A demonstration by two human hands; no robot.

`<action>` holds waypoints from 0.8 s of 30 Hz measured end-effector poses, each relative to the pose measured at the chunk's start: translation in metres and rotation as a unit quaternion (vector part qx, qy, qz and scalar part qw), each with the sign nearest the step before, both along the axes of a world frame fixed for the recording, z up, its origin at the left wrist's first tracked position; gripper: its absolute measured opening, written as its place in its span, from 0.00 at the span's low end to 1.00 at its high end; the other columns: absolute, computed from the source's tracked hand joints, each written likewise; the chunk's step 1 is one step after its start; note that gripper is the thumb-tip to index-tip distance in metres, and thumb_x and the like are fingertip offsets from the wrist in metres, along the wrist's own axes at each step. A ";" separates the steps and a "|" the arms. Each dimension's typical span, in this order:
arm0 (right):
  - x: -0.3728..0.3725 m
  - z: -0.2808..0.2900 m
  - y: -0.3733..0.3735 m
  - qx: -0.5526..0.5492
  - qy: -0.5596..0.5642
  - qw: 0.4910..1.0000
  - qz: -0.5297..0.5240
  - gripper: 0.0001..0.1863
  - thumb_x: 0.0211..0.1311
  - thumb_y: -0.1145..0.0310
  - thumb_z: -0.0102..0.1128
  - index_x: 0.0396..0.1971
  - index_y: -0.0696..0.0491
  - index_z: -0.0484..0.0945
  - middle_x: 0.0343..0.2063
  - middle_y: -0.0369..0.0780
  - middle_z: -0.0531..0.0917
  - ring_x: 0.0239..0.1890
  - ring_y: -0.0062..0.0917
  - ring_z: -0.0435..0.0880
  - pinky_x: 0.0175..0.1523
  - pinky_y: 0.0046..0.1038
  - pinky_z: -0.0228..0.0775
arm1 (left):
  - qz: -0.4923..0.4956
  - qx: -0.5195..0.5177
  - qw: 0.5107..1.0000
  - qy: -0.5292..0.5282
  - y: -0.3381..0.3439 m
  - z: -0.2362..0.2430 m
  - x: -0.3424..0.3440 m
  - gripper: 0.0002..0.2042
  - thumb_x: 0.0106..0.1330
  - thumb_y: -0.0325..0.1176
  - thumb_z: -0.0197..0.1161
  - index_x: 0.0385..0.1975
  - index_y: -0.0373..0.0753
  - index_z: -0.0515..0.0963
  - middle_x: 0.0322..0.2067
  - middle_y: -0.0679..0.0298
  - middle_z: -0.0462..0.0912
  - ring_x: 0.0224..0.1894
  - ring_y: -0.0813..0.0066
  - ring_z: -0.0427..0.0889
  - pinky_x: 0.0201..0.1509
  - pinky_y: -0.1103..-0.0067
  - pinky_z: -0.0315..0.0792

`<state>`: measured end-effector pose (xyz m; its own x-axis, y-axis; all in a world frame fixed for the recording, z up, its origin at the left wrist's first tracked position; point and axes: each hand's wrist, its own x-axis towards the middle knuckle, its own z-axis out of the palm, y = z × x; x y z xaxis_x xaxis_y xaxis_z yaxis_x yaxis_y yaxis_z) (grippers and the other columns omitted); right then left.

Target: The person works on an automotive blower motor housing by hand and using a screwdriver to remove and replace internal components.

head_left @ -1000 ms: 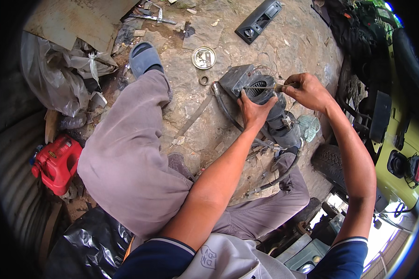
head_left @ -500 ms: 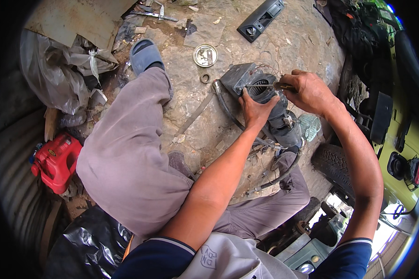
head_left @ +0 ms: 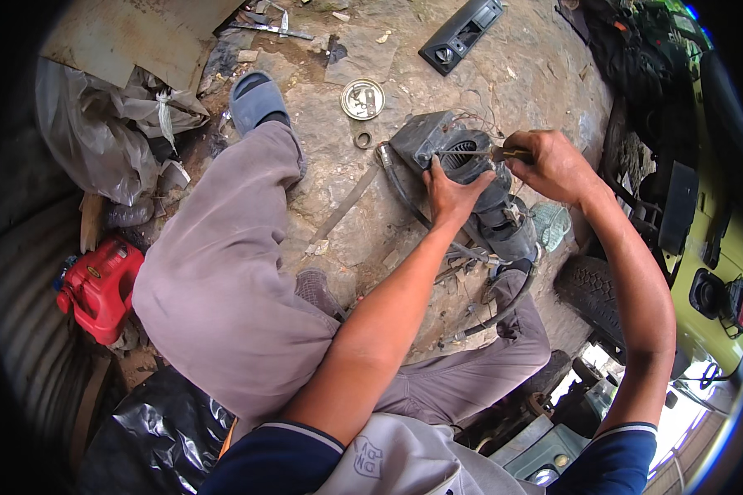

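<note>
A black plastic blower housing (head_left: pixel 417 134) lies on the stone ground ahead of me, with a ribbed fan wheel (head_left: pixel 461 153) showing in its round opening. My left hand (head_left: pixel 454 200) grips the near side of the housing, thumb and forefinger spread along its edge. Closed around the dark handle of a screwdriver (head_left: pixel 472 153) is my right hand (head_left: pixel 553 167). The screwdriver's shaft runs leftward across the opening, its tip at the housing near my left forefinger. Thin wires (head_left: pixel 489 124) stick out behind the housing. A black hose (head_left: pixel 398 183) curves along its left side.
Beyond the housing lie a round tin lid (head_left: pixel 362 99) with small parts, a metal ring (head_left: pixel 363 140) and a black switch panel (head_left: pixel 461 35). A flat metal strip (head_left: pixel 343 210) lies left of the hose. A red jerrycan (head_left: pixel 103 289) stands left; a tyre (head_left: pixel 590 289) and green vehicle (head_left: pixel 710 280) are right.
My right hand has shifted slightly to the right and turned a little, so more of the screwdriver's handle shows. My left hand and the housing stay in place.
</note>
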<state>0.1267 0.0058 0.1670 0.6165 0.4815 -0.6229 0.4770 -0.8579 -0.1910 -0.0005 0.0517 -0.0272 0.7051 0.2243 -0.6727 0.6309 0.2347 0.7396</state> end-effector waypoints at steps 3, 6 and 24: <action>0.000 0.000 -0.003 0.005 0.006 1.000 -0.006 0.13 0.54 0.69 0.62 0.38 0.58 0.82 0.30 0.52 0.84 0.36 0.48 0.84 0.43 0.42 0.76 | 0.006 0.002 1.000 -0.002 0.000 0.000 0.001 0.62 0.40 0.58 0.81 0.69 0.23 0.53 0.64 0.34 0.60 0.68 0.42 0.62 0.72 0.64 0.62; -0.001 -0.001 -0.003 0.003 0.007 1.000 -0.020 0.13 0.54 0.69 0.62 0.39 0.59 0.82 0.30 0.52 0.84 0.36 0.48 0.84 0.43 0.42 0.76 | -0.002 0.012 1.000 -0.001 0.002 0.002 0.000 0.62 0.41 0.58 0.82 0.68 0.21 0.55 0.64 0.37 0.62 0.68 0.46 0.64 0.71 0.66 0.63; -0.003 -0.001 -0.004 0.001 0.009 0.999 -0.043 0.13 0.54 0.69 0.62 0.38 0.60 0.82 0.28 0.53 0.84 0.34 0.47 0.86 0.42 0.41 0.77 | -0.018 0.012 1.000 0.005 0.003 0.003 0.001 0.62 0.41 0.58 0.81 0.68 0.22 0.54 0.62 0.38 0.63 0.66 0.46 0.66 0.69 0.65 0.65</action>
